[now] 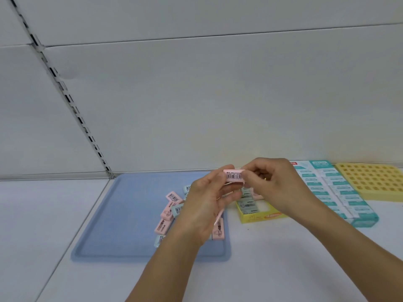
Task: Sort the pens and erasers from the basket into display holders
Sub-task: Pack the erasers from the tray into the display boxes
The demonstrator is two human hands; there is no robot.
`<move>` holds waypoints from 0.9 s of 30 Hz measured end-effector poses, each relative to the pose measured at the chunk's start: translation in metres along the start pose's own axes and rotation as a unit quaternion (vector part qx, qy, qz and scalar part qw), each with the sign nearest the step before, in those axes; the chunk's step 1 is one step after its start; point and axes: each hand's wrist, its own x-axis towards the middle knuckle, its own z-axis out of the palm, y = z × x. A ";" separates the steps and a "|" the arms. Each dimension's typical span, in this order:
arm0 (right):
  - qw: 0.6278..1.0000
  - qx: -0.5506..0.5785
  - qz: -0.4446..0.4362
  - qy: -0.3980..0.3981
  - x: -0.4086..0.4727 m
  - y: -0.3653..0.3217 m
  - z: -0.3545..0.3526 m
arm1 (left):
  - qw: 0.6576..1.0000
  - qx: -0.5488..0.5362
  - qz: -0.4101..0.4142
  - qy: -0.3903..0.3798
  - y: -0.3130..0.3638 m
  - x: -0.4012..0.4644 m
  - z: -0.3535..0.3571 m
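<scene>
Both hands, left hand [204,198] and right hand [269,182], pinch a pale pink eraser [234,176], barcode label facing up, between their fingers above the blue tray [122,214], whose loose pink and mint erasers [169,211] lie at 8 o'clock.

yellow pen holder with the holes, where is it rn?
Head view, far right: the yellow pen holder sits on the shelf against the back wall, just right of the teal eraser box.

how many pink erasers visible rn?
6. One held up by both hands; four loose on the blue tray: top left, below it, lower left, right edge; one sliver in the yellow box. Hands may hide more.
</scene>
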 end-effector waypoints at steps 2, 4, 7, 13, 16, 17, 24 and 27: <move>0.999 0.038 0.013 -0.015 -0.002 0.002 -0.003 | 0.998 0.054 0.021 0.014 -0.002 -0.001 0.000; 0.998 0.051 0.000 -0.025 -0.006 0.001 -0.006 | 0.997 0.063 0.031 0.023 -0.001 -0.001 0.000; 0.997 0.072 0.005 -0.029 -0.007 0.002 -0.012 | 0.997 0.056 0.051 0.026 0.000 -0.003 0.002; 0.991 -0.103 -0.081 -0.021 -0.006 0.007 -0.022 | 0.992 0.089 0.091 0.022 -0.003 -0.004 0.007; 0.971 -0.183 -0.151 -0.041 -0.006 0.009 -0.027 | 0.993 0.085 0.075 0.013 -0.005 -0.003 0.006; 0.961 -0.214 -0.169 -0.045 -0.007 0.010 -0.028 | 0.994 0.087 0.066 0.008 -0.005 -0.003 0.005; 0.905 -0.387 -0.139 -0.111 0.003 0.023 -0.046 | 0.848 0.517 0.112 0.040 -0.019 0.006 -0.003; 0.851 -0.474 -0.128 -0.187 0.007 0.025 -0.045 | 0.722 0.682 0.104 0.051 -0.025 0.007 -0.005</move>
